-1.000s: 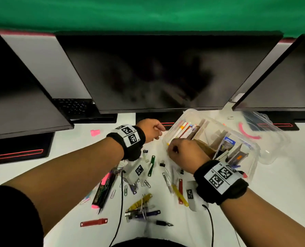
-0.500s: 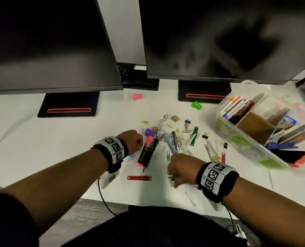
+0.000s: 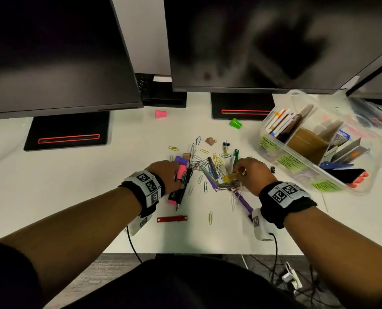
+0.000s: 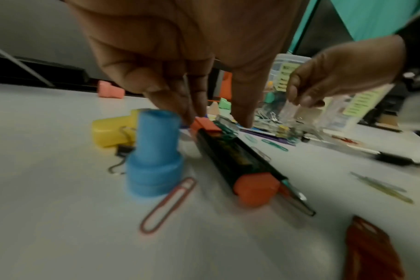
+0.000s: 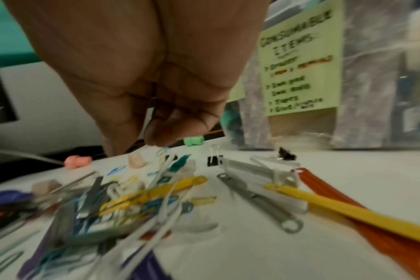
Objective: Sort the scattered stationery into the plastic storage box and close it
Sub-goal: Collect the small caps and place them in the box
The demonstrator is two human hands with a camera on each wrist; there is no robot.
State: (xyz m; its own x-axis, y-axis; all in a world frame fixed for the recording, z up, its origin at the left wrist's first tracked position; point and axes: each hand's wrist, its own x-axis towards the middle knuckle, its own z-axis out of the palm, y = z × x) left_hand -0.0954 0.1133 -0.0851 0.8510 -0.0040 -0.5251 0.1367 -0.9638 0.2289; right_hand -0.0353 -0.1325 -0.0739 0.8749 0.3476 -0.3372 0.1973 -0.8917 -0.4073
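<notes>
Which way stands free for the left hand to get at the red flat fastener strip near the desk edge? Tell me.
Probably the direct one: the red strip lies alone on bare desk, just nearer the person than the left hand, with nothing on top.

The desk (image 3: 51, 186) holds a pile of paper clips (image 3: 208, 166) in the middle. The storage box (image 3: 315, 166) sits to the right of the pile, with pens and cards standing in it. Its lid (image 3: 368, 117) lies behind it on the right. Two monitors (image 3: 241, 41) stand at the back of the desk. Two small caps (image 3: 160, 113) lie in front of the monitors, behind the pile. A thick marker (image 3: 181, 186) lies at the left edge of the pile, under the left hand (image 3: 165, 175). The right hand (image 3: 252, 172) is over the right side of the pile. A flat strip (image 3: 171, 219) lies near the front edge.
</notes>
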